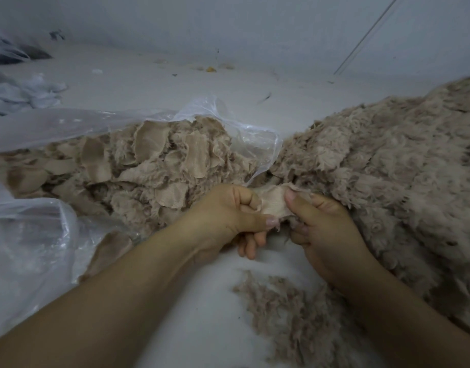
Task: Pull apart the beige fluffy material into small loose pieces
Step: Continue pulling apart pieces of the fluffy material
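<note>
A small beige fabric piece [272,204] with a fluffy edge is stretched between my two hands at the centre. My left hand [234,216] pinches its left side with thumb and curled fingers. My right hand [324,229] pinches its right side, thumb on top. A large heap of beige fluffy material [382,166] lies to the right, touching my right hand. Several beige scraps fill a clear plastic bag [138,160] on the left. Loose beige fluff [281,306] lies on the white surface below my hands.
Clear plastic sheeting [29,248] spreads over the lower left. White fluffy scraps [21,91] and a dark bundle [13,53] sit at the far left. A white wall runs along the back, with small crumbs [210,69] near it.
</note>
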